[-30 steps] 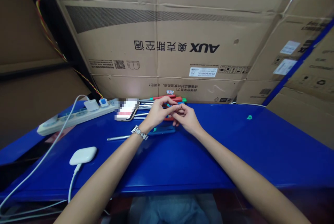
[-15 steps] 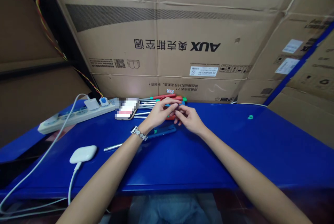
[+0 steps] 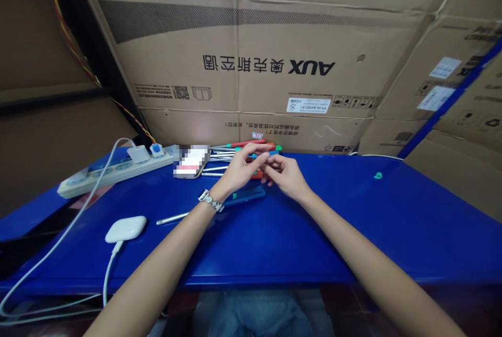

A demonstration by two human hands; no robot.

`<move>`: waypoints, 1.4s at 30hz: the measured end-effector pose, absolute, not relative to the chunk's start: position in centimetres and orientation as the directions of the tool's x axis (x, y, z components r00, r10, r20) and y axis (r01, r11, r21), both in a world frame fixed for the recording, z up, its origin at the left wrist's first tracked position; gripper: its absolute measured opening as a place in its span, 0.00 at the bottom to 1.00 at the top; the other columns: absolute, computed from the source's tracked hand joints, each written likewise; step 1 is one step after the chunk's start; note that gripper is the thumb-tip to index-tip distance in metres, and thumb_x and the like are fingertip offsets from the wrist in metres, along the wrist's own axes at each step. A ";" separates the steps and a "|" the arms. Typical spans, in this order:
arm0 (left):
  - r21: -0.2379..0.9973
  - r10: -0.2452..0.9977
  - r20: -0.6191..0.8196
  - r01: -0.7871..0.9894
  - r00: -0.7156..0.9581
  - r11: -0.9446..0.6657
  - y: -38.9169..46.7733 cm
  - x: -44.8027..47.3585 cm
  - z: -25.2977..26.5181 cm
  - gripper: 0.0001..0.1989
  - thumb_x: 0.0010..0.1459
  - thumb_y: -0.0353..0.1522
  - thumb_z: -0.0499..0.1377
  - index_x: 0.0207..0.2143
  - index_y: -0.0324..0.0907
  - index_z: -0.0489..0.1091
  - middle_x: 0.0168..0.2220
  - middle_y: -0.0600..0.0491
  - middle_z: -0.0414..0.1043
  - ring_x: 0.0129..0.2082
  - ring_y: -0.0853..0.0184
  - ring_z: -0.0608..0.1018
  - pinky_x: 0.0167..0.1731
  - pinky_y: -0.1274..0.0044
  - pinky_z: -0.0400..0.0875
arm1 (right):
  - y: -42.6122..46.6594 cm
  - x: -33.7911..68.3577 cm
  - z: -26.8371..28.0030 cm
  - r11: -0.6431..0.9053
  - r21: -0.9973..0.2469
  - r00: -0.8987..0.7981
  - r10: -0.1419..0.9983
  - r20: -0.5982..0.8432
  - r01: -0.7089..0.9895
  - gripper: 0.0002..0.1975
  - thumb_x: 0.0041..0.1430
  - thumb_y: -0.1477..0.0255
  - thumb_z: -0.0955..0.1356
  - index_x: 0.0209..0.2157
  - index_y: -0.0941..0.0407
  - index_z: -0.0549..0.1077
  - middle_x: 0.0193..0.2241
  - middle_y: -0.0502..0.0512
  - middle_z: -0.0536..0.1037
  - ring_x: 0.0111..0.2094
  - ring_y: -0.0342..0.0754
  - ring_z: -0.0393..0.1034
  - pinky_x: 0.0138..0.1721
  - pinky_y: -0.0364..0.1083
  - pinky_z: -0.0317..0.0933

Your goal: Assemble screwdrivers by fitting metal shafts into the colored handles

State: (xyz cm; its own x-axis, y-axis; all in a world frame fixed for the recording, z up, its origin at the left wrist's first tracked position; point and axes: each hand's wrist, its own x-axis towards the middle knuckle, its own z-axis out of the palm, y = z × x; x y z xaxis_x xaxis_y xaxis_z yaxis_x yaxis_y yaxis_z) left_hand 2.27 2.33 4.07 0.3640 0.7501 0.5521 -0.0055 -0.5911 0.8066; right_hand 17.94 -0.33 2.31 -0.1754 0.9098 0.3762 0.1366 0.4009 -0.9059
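Observation:
My left hand (image 3: 243, 168) and my right hand (image 3: 289, 176) meet over the back middle of the table, fingertips touching or nearly so. Thumbs and fingers of both are pinched; whatever lies between them is too small or hidden to name. Behind and under the hands lie several slim tools with silver shafts (image 3: 214, 170) and coloured handles, among them a red handle (image 3: 242, 144); the hands partly cover this bunch. Nearer me, a tool with a flat blue handle (image 3: 251, 195) and a silver shaft rests on the table, crossed by my left wrist.
On the blue table (image 3: 314, 232) a phone (image 3: 200, 158), its screen blurred out, lies left of the tools. A white power strip (image 3: 117, 175) and a white earbud case (image 3: 126, 229) with a cable sit further left. A small green piece (image 3: 377, 175) lies right. Cardboard (image 3: 266, 33) stands behind.
The fingers of both hands have shifted slightly while staying pinched together in nearly the same place. The camera view has moved a little; the things on the table lie as before.

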 end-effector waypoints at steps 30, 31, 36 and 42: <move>0.769 0.754 0.612 0.045 0.239 -0.638 2.2 2.7 4.7 0.11 0.53 0.36 0.67 0.26 0.40 0.70 0.33 0.51 0.73 0.42 0.62 0.77 0.42 0.71 0.70 | -0.4 17.4 2.3 0.378 -0.921 -0.020 0.925 0.378 0.094 0.19 0.47 0.57 0.75 0.30 0.55 0.68 0.22 0.50 0.77 0.19 0.44 0.71 0.21 0.42 0.65; 0.773 0.761 0.609 0.052 0.225 -0.633 2.1 2.8 4.7 0.11 0.52 0.36 0.67 0.26 0.40 0.70 0.33 0.51 0.73 0.42 0.62 0.77 0.42 0.71 0.70 | -0.4 17.4 2.3 0.376 -0.922 -0.018 0.926 0.377 0.095 0.20 0.47 0.56 0.75 0.28 0.55 0.68 0.20 0.50 0.76 0.19 0.45 0.71 0.21 0.43 0.65; 0.751 0.721 0.605 0.058 0.339 -0.657 2.0 2.3 4.7 0.11 0.61 0.38 0.59 0.40 0.42 0.76 0.44 0.47 0.74 0.47 0.62 0.75 0.45 0.71 0.71 | -0.8 18.3 3.3 0.402 -0.896 -0.198 0.909 0.366 0.187 0.18 0.54 0.55 0.71 0.33 0.57 0.74 0.23 0.52 0.78 0.24 0.47 0.75 0.20 0.41 0.64; 0.730 0.705 0.629 0.062 0.328 -0.680 2.5 2.1 4.6 0.09 0.58 0.37 0.63 0.32 0.40 0.76 0.38 0.48 0.73 0.44 0.63 0.76 0.45 0.70 0.70 | -0.9 18.4 3.2 0.475 -0.850 -0.218 0.876 0.431 0.228 0.15 0.55 0.62 0.70 0.39 0.57 0.74 0.29 0.52 0.80 0.23 0.44 0.72 0.24 0.42 0.65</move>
State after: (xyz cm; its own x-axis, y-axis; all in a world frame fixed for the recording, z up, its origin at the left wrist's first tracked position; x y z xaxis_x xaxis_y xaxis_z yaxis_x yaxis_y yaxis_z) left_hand 2.09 2.45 4.58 0.3278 0.7050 0.6288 0.0617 -0.6802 0.7304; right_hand 18.36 -0.88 3.25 -0.2175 0.8758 0.4310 0.2281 0.4749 -0.8500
